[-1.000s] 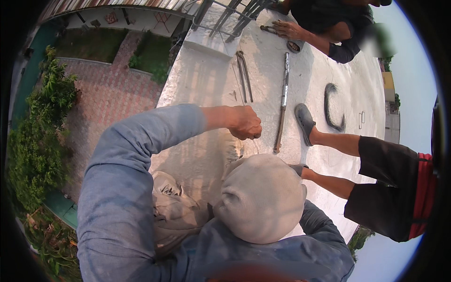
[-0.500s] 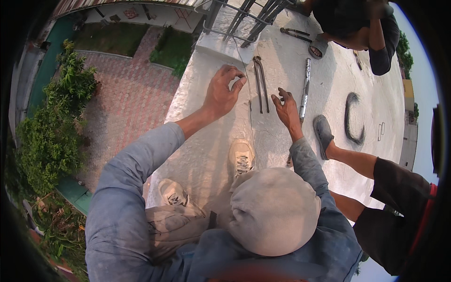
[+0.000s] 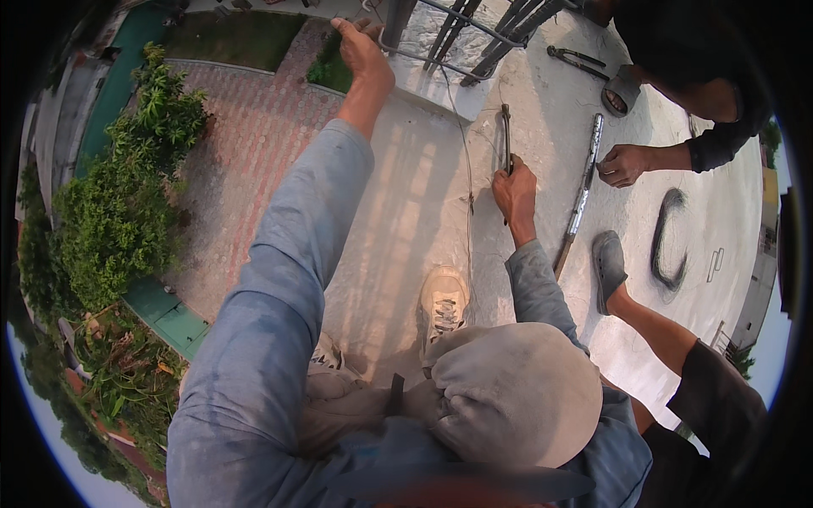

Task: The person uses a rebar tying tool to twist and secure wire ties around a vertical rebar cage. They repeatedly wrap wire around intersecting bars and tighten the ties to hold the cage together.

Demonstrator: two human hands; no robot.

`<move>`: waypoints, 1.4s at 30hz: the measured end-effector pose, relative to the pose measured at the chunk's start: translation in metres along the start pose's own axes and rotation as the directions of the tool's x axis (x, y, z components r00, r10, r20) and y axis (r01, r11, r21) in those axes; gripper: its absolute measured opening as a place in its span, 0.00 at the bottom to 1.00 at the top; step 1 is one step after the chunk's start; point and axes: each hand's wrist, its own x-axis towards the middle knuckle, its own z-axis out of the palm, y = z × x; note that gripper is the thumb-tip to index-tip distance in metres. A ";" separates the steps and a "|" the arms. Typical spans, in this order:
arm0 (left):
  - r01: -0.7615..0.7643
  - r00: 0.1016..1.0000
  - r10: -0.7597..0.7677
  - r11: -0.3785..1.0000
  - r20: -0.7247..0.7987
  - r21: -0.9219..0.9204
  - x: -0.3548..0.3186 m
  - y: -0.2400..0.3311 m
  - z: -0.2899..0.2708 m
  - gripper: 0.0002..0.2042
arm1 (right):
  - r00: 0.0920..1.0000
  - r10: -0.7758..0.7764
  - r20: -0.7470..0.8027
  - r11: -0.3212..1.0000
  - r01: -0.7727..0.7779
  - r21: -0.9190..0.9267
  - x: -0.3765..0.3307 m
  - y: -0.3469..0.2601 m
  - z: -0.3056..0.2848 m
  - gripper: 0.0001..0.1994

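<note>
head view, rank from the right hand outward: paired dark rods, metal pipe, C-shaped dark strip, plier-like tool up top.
From the right hand:
1. Paired dark rods: in its grip, running up from it.
2. Metal pipe: just to its right.
3. Plier-like tool: up and right.
4. C-shaped dark strip: far right.
3 and 4 are close in distance.

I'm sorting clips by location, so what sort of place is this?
Probably a flat concrete rooftop under construction, outdoors: bundled steel reinforcing bars rise at its edge, a long metal bar lies on the slab, and a brick-paved yard with green shrubs lies far below.
</note>
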 end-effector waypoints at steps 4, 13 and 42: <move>0.079 0.995 -0.093 0.964 -0.043 -0.255 0.015 -0.006 0.016 0.40 | 0.981 0.061 0.185 0.907 -0.132 0.401 -0.008 -0.007 -0.020 0.19; 0.182 0.945 -0.237 0.953 -0.223 -0.244 0.017 0.004 0.028 0.44 | 0.975 -0.146 0.168 0.963 0.101 0.250 -0.020 -0.054 -0.053 0.16; 0.084 0.892 -0.260 0.898 -0.369 -0.432 0.026 0.008 0.041 0.34 | 0.944 -0.328 0.029 0.856 0.284 0.433 -0.039 -0.159 -0.001 0.13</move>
